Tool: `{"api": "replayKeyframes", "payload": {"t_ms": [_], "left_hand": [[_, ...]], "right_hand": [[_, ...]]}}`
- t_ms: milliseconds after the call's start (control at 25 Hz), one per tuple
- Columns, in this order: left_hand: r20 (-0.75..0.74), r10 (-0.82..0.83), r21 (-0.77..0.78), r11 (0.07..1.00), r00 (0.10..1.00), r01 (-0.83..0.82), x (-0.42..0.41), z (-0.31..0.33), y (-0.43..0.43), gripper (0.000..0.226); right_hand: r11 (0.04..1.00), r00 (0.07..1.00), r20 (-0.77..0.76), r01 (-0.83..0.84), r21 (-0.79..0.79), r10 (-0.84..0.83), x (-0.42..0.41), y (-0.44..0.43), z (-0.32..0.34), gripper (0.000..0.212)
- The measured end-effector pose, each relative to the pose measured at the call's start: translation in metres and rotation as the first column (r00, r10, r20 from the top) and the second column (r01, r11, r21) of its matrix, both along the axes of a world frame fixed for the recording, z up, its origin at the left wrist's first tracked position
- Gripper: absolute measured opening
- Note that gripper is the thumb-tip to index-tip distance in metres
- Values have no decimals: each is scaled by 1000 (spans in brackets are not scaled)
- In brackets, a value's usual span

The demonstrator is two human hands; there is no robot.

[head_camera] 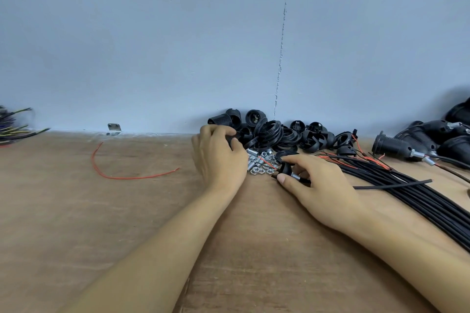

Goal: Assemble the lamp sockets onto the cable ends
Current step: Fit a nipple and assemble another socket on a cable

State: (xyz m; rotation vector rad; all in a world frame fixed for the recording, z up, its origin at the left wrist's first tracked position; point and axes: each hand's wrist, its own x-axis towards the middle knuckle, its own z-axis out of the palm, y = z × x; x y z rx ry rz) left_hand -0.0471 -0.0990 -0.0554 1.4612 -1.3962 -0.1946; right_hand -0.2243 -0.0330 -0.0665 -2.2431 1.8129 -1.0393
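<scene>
My left hand [218, 155] grips a black threaded socket body [232, 140] at the edge of a heap of black socket parts and rings [274, 134] against the wall. My right hand [315, 180] pinches a black socket cap with a metal nipple [288, 170] fitted on a cable end, just right of a small pile of metal nuts and tubes [262, 162]. A bundle of black cables with red wire ends [407, 188] runs from the middle to the lower right.
Several assembled sockets on cables [412, 145] lie at the far right. A loose red wire [122, 173] curls on the brown table [101, 223] at the left. More wire ends [15, 124] stick in from the left edge. A metal bracket [114, 129] sits by the wall.
</scene>
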Motion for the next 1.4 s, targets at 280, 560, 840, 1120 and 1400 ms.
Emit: {"api": "replayKeyframes", "payload": {"t_ms": [280, 560, 840, 1120, 1400], "left_hand": [[233, 92, -86, 994, 968, -74, -16, 5, -23, 41], [258, 92, 199, 969, 962, -146, 7, 12, -56, 48], [207, 115, 70, 989, 971, -132, 13, 9, -53, 42], [186, 64, -121, 992, 980, -42, 9, 13, -33, 41], [-12, -416, -171, 897, 909, 408, -14, 20, 15, 42]], "right_hand": [[1000, 999, 24, -21, -5, 21, -3, -2, -1, 36], [1000, 998, 56, -26, 10, 25, -5, -4, -2, 37], [999, 997, 78, -30, 35, 27, -4, -2, 0, 35], [998, 998, 67, -11, 63, 7, -3, 0, 2, 36], [986, 997, 7, 79, 146, -81, -17, -3, 12, 30]]}}
